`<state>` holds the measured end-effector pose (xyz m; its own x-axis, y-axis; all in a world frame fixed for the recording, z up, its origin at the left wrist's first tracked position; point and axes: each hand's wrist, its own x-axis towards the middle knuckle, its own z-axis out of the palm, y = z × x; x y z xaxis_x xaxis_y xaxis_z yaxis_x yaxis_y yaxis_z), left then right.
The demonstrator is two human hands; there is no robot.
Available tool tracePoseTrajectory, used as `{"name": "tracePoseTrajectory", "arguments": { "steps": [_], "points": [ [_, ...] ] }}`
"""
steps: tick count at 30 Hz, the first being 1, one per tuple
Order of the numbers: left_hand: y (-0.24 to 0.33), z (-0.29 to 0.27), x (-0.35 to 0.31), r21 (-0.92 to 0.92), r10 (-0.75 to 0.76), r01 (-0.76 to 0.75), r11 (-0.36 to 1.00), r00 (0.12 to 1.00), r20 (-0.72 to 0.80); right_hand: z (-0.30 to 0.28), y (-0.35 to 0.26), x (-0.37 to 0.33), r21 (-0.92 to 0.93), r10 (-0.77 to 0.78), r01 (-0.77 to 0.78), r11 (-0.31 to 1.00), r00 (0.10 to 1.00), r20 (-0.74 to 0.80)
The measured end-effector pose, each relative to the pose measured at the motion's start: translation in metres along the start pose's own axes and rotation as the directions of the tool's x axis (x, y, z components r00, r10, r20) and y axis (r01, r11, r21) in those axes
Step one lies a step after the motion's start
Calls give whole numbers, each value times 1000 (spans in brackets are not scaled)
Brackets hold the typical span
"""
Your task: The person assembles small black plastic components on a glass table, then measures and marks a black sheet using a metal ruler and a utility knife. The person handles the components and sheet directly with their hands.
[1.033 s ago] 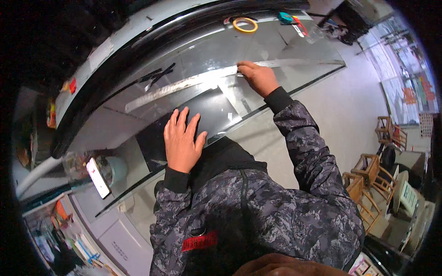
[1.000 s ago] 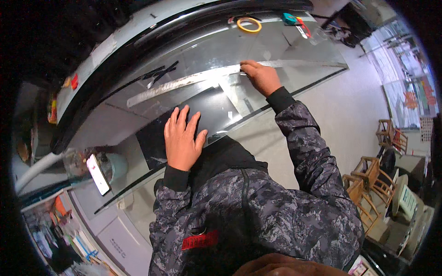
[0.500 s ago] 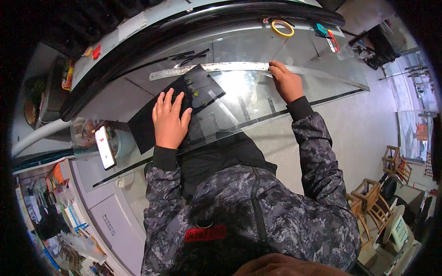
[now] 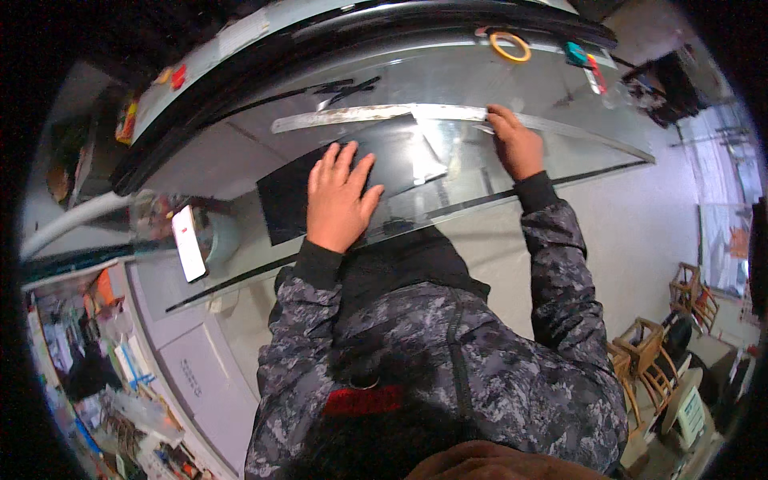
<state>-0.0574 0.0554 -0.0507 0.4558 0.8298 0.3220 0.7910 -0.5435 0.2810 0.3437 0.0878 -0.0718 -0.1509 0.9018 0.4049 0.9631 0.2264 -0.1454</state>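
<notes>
My left hand (image 4: 342,202) lies flat with fingers spread on a thin, glossy black sheet (image 4: 282,196), which rests on the glass tabletop (image 4: 232,172). Beyond the sheet's far edge a long, worn metal ruler (image 4: 352,114) runs from left to right. At the ruler's near edge, right of the sheet, my right hand (image 4: 518,148) is closed, its fingers pinched together. A small thin tip shows beside those fingers, but what they hold is mostly hidden.
Black strips (image 4: 340,90) lie beyond the ruler. At the far right are a yellow tape roll (image 4: 510,46) and a red-and-white cutter (image 4: 595,76). A long black roll (image 4: 384,28) borders the back. A phone (image 4: 189,244) lies at the left. Wooden chairs (image 4: 640,344) stand right.
My left hand and the black sheet have slid to the right, bringing the sheet's far corner closer to my right hand. My right hand stays by the ruler. The view has shifted slightly.
</notes>
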Motion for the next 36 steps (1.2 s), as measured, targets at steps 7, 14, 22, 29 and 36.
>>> {"name": "tracePoseTrajectory", "arguments": {
  "steps": [7,14,22,29,36],
  "points": [
    [-29,-14,-13,18,-94,95,995,994,-52,2,-5,3,31,29,-29,999,1000,-1],
    [-30,-11,-4,41,-84,85,996,996,-24,-3,-8,2,16,39,-38,999,999,-14],
    [-1,-15,5,-84,17,-18,996,1000,-11,-1,-7,2,-14,22,-23,1000,999,-40],
    [49,-4,0,-113,68,-61,992,996,58,-2,-9,2,-1,28,-28,1000,999,-43],
    [49,5,3,-160,58,-73,984,994,-98,-1,-11,3,-5,25,-26,1000,997,-72]
  ]
}}
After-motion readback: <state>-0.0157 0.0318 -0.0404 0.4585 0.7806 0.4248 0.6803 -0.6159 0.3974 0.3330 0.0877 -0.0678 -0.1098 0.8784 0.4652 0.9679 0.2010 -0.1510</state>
